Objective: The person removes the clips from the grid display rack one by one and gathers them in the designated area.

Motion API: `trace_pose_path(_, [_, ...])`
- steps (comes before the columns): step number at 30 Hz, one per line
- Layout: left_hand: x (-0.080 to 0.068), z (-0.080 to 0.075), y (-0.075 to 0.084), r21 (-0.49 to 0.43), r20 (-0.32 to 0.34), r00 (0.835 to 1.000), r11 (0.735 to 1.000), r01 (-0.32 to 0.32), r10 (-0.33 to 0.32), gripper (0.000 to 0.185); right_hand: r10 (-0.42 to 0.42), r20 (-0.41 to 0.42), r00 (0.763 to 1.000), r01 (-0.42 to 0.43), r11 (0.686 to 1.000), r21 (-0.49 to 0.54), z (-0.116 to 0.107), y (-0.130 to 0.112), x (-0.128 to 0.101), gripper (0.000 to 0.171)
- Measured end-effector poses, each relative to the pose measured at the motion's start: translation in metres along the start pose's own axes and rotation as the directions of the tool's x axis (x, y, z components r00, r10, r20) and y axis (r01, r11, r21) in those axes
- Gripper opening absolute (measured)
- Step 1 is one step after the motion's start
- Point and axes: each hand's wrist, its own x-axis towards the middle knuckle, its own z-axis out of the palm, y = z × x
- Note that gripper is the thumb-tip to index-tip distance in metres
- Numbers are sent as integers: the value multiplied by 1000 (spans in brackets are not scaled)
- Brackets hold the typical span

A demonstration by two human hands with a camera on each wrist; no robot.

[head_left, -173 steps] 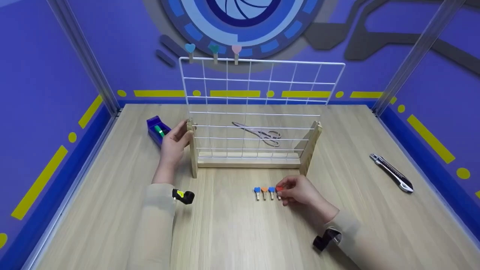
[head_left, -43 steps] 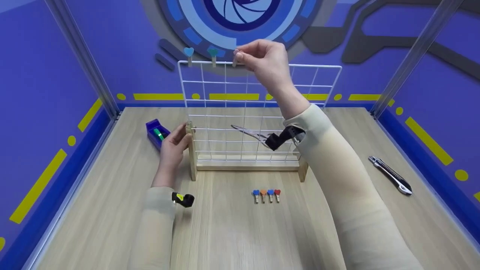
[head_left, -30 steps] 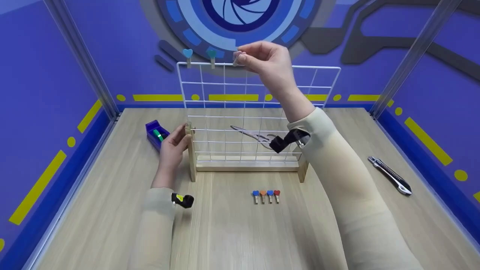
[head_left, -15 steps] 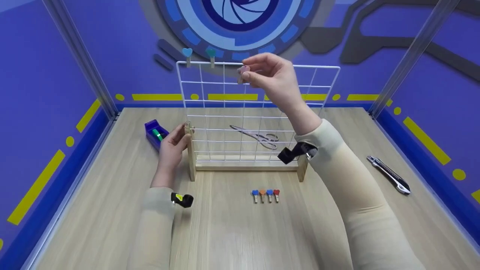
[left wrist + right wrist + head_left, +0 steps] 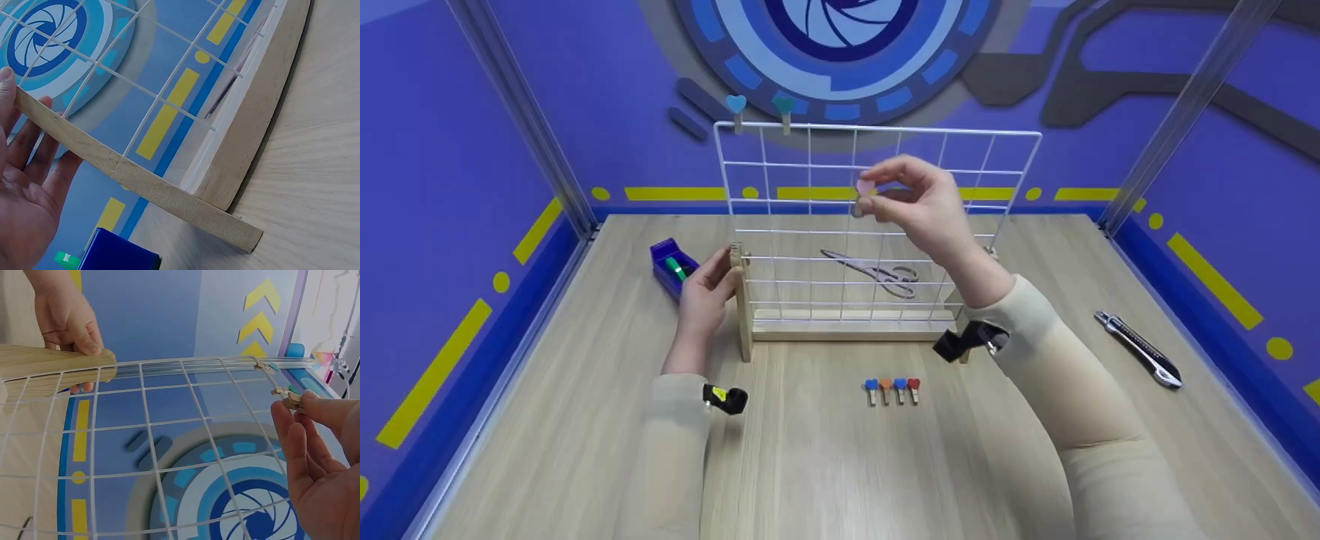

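Wire rack (image 5: 849, 233): stands upright; the pink peg has just come off its top wire, leaving the light-blue peg (image 5: 736, 105) and green peg (image 5: 785, 106) up there, so the unclipping looks partly done.
Left hand (image 5: 707, 289): thumb and fingers hold the upper end of the wooden post (image 5: 744, 322), apparently steadying it.
Right hand (image 5: 930, 206): raised, palm turned inward, thumb and fingertips pinching the pink peg (image 5: 864, 187).
Pink peg: in front of the mesh, below the top wire.
Four other pegs (image 5: 886, 386): lying in a row before the rack.
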Motion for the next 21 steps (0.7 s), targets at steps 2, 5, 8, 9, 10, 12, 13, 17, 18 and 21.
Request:
trace_pose_path(2, [1,1,-1,-19,1,1000,1000,-3,3,52,26,9,1000,-26,1000,0,-2,4,-8,22])
trace_pose_path(5, [0,0,0,-13,1,1000,1000,5,-5,51,74,23,997,-74,997,-6,-5,11,-23,22])
trace_pose_path(8, [0,0,1,2,4,1000,1000,11,-11,52,133,22,991,-132,990,-39,-9,19,-37,24])
trace_pose_path(9, [0,0,1,4,6,1000,1000,12,-12,52,157,20,987,-156,987,-45,-10,22,-42,24])
trace_pose_path(10, [0,-1,1,4,10,1000,1000,11,-11,52,177,19,984,-176,983,-55,-11,25,-47,26])
trace_pose_path(12, [-1,-1,1,7,17,1000,1000,8,-8,53,216,17,976,-214,974,-71,-13,32,-56,27])
trace_pose_path(13, [-1,-1,0,7,19,1000,1000,7,-7,53,234,17,972,-232,970,-76,-14,35,-61,28])
trace_pose_path(17, [-2,-2,0,6,26,1000,1000,11,-12,54,295,15,955,-291,950,-111,-17,47,-82,28])
trace_pose_path(18, [-2,-1,1,5,25,1000,1000,12,-12,54,305,13,952,-301,946,-121,-18,50,-88,28])
trace_pose_path(21, [-2,-1,2,4,26,1000,1000,14,-15,54,323,9,946,-318,935,-156,-21,58,-104,27])
